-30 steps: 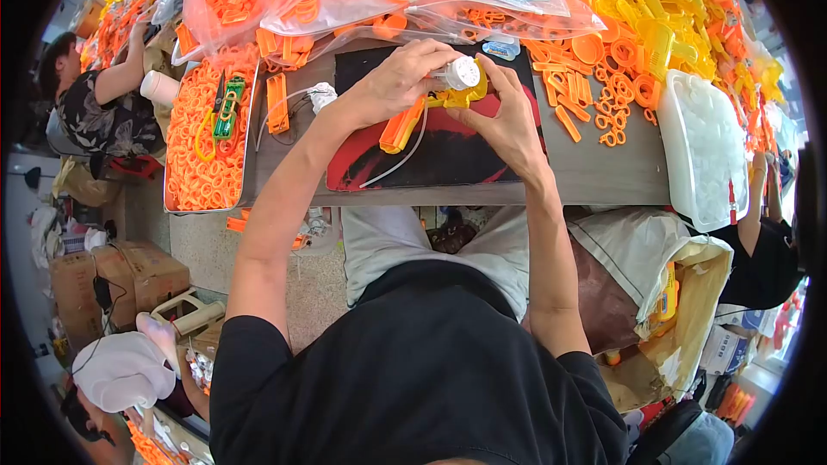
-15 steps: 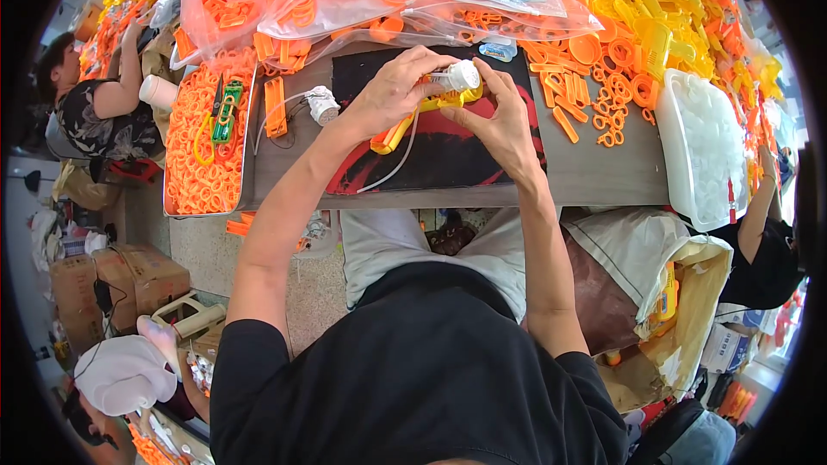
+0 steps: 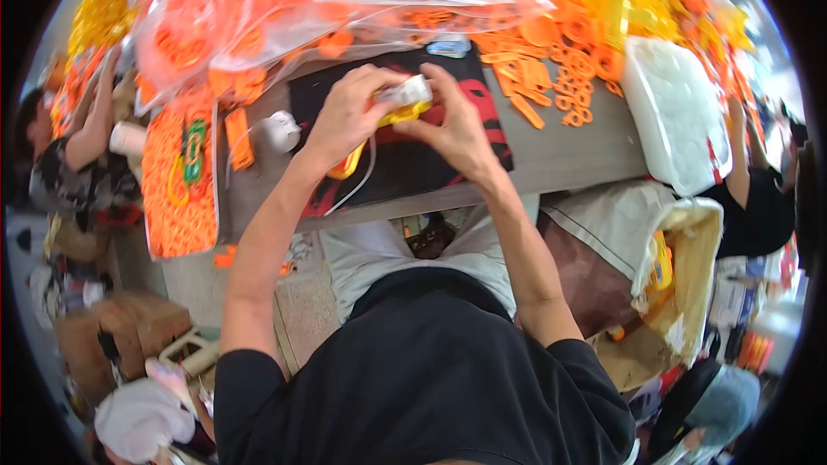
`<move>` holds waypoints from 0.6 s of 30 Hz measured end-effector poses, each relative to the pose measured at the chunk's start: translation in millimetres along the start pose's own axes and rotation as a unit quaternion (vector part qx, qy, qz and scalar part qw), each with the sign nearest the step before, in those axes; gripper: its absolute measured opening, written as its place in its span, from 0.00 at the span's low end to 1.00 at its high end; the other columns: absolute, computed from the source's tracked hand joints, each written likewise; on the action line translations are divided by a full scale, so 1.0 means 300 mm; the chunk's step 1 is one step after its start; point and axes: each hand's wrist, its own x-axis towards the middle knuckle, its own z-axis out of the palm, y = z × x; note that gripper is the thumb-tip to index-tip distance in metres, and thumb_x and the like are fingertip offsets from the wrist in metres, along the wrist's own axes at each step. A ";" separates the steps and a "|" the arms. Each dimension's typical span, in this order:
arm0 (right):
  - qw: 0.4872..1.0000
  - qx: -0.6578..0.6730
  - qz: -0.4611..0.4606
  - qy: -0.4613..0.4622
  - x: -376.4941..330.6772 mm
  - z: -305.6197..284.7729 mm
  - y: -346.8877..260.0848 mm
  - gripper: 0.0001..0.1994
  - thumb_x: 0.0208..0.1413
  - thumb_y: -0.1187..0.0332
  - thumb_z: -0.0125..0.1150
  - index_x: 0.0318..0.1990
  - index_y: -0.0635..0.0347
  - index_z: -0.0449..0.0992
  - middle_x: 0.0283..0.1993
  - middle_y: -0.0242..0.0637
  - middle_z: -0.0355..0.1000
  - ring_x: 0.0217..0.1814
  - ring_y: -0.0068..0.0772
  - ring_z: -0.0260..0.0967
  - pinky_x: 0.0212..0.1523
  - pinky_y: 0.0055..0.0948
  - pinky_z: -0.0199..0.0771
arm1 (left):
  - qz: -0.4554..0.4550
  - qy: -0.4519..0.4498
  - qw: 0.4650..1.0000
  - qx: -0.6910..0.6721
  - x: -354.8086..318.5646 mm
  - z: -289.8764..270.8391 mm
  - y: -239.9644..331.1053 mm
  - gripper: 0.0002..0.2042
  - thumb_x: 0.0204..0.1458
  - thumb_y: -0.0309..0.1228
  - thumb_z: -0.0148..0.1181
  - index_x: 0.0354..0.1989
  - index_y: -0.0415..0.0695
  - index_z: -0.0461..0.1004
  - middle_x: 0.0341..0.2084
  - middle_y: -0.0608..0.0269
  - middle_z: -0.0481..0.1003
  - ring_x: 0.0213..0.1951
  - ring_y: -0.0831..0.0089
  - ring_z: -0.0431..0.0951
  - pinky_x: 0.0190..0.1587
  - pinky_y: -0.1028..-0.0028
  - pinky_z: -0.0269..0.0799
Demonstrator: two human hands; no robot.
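Over the dark mat my left hand (image 3: 351, 114) grips a yellow-and-orange plastic part (image 3: 405, 114), its fingers bent over the top. A white round piece (image 3: 413, 89) sits on the upper side of that part. Around its right end curve the fingers and thumb of my right hand (image 3: 458, 131). From below my left hand a thin white tube (image 3: 357, 182) hangs down across the mat. An orange end of the part (image 3: 347, 162) shows beneath my left wrist. Motion blur and my fingers hide the exact contact points.
A black-and-red mat (image 3: 388, 185) lies on the grey table. To the left are a white wrapped roll (image 3: 279, 132) and a tray of orange rings (image 3: 183, 215) with a green tool (image 3: 196, 151). A white tub (image 3: 676, 120) stands right. Bags and plastic parts pile behind; people sit nearby.
The whole view has swung, so the table things sit further left. Both hands keep round the yellow-and-orange part; the white piece on it looks slightly more tilted.
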 end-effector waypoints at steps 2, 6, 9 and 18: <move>0.997 -0.059 -0.049 -0.024 -0.041 -0.022 0.018 0.38 0.47 0.71 0.77 0.66 0.64 0.66 0.53 0.48 0.75 0.55 0.43 0.74 0.58 0.36 0.73 | 0.007 0.033 0.999 0.008 -0.061 0.029 -0.023 0.14 0.46 0.22 0.68 0.44 0.43 0.79 0.40 0.60 0.78 0.46 0.59 0.77 0.52 0.63 0.70; 0.937 -0.292 -0.015 0.188 -0.168 -0.312 0.054 0.12 0.53 0.72 0.69 0.46 0.60 0.80 0.52 0.46 0.76 0.52 0.46 0.74 0.54 0.38 0.73 | 0.017 0.072 0.992 0.105 -0.124 0.081 -0.009 0.15 0.45 0.22 0.69 0.43 0.46 0.80 0.44 0.66 0.77 0.49 0.64 0.75 0.53 0.65 0.67; 0.865 -0.433 0.040 0.250 -0.191 -0.495 0.129 0.07 0.56 0.73 0.66 0.41 0.63 0.79 0.45 0.45 0.75 0.47 0.47 0.74 0.50 0.41 0.73 | 0.023 0.093 0.988 0.124 -0.108 0.087 -0.033 0.15 0.46 0.24 0.70 0.44 0.46 0.80 0.45 0.66 0.77 0.49 0.63 0.75 0.53 0.64 0.67; 0.888 -0.403 -0.033 0.221 -0.185 -0.407 0.047 0.06 0.61 0.70 0.63 0.38 0.65 0.76 0.39 0.40 0.76 0.40 0.39 0.73 0.44 0.38 0.73 | -0.055 0.174 0.956 0.228 -0.179 0.118 0.045 0.21 0.46 0.39 0.74 0.45 0.45 0.75 0.50 0.59 0.71 0.52 0.59 0.72 0.55 0.59 0.65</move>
